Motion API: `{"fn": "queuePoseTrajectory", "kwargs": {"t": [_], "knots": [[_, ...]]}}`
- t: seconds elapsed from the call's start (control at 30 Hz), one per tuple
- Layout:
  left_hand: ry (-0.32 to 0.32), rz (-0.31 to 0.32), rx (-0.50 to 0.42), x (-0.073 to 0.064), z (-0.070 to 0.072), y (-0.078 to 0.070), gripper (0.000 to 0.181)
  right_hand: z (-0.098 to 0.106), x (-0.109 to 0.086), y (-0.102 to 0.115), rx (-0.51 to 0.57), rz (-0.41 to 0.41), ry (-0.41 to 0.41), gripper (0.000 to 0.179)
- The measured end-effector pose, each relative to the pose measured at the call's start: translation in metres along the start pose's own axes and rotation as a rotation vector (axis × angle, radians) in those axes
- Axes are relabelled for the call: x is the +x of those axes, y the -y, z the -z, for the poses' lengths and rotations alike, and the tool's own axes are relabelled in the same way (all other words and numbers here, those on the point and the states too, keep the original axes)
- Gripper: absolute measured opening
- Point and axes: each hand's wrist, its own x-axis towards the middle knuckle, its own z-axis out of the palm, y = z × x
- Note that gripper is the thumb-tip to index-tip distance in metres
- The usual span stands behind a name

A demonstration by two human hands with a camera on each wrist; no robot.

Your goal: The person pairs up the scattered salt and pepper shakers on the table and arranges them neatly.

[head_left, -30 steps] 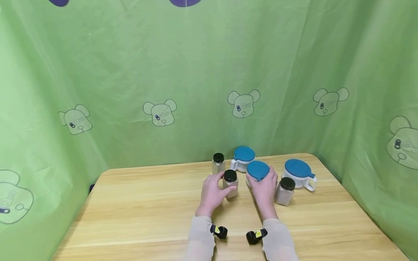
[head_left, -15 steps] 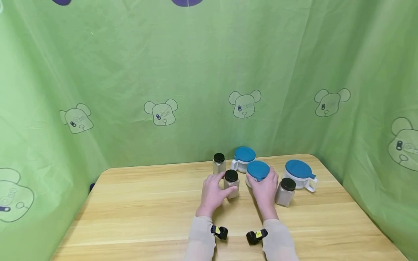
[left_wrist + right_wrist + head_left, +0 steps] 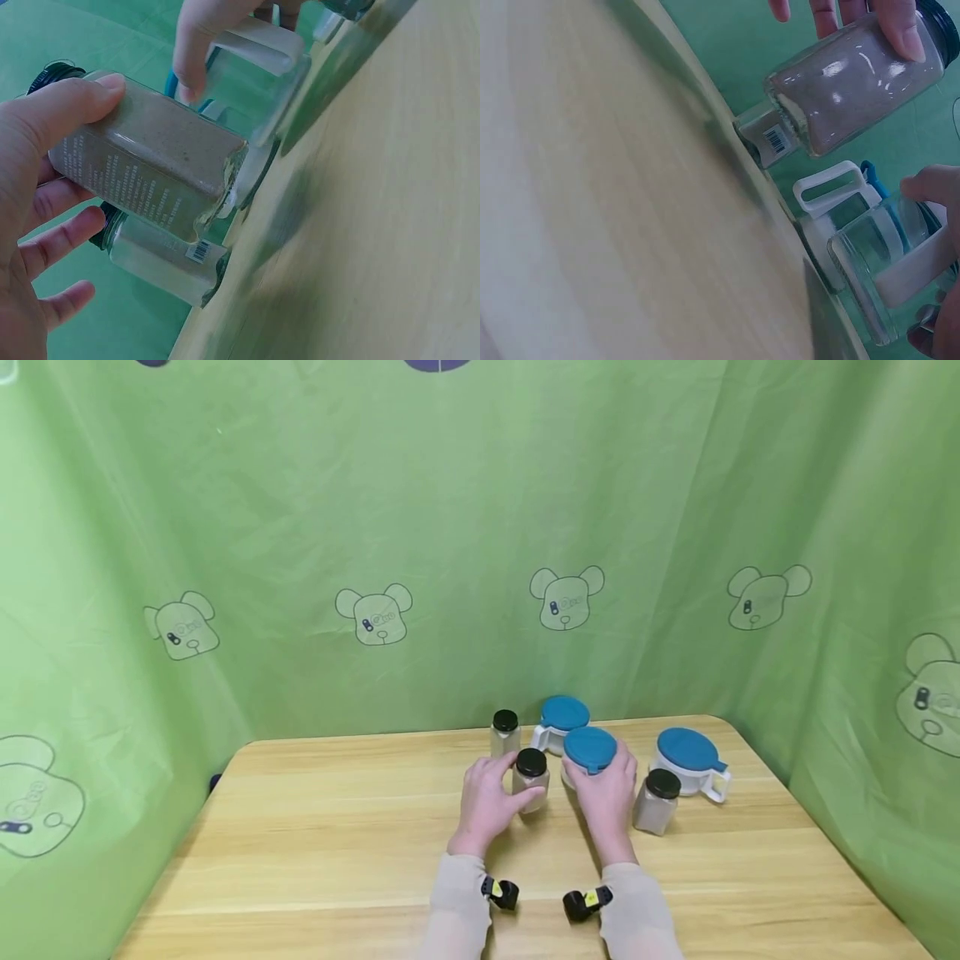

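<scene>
Gripping a brown-filled jar (image 3: 531, 789) with a black lid in the left hand (image 3: 486, 802), at about two o'clock from that hand. Pressing with the thumb on one side and fingertips on the other, with a couple of fingers spread away from the glass. Held roughly upright and clear of the table (image 3: 322, 835), judging by both wrist views; printed with rows of white lettering.

Holding a blue-lidded jar (image 3: 590, 748) in the right hand (image 3: 609, 792), at about eleven o'clock from that hand, clasped between thumb and fingers around the upper part. Transparent in the body, fitted with a white handle, and likewise raised off the wood. Near the brown-filled jar, at about two o'clock from it, but apart.

Farther back, at about eleven o'clock from the brown-filled jar: a rear black-lidded jar (image 3: 505, 739). At about eleven o'clock from the blue-lidded jar: a back blue-lidded pot (image 3: 564, 717), with its handle toward eight o'clock. Just beside the right hand, toward three o'clock: a grey-filled jar (image 3: 655, 810). At about one o'clock from that: a wide blue-lidded pot (image 3: 686, 750), with its handle toward four o'clock. Beyond the table, toward twelve o'clock: a green curtain (image 3: 450, 510) with bear outlines.
</scene>
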Motion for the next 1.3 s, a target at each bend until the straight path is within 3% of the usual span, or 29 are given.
{"fn": "queuePoseTrajectory", "kwargs": {"t": [0.3, 0.63, 1.0, 1.3], "knots": [[0.026, -0.015, 0.039, -0.001, 0.008, 0.000, 0.066, 0.008, -0.001, 0.009, 0.017, -0.002, 0.022, 0.102], [-0.036, -0.106, 0.117, -0.003, 0.017, 0.005, 0.066, 0.011, -0.004, 0.015, 0.022, 0.028, 0.015, 0.102], [-0.040, -0.118, 0.118, -0.005, 0.025, 0.007, 0.067, 0.019, -0.007, 0.023, 0.039, 0.045, -0.025, 0.096], [-0.090, -0.160, 0.110, -0.007, 0.028, 0.009, 0.065, 0.022, -0.012, 0.028, 0.054, 0.075, -0.038, 0.096]]}}
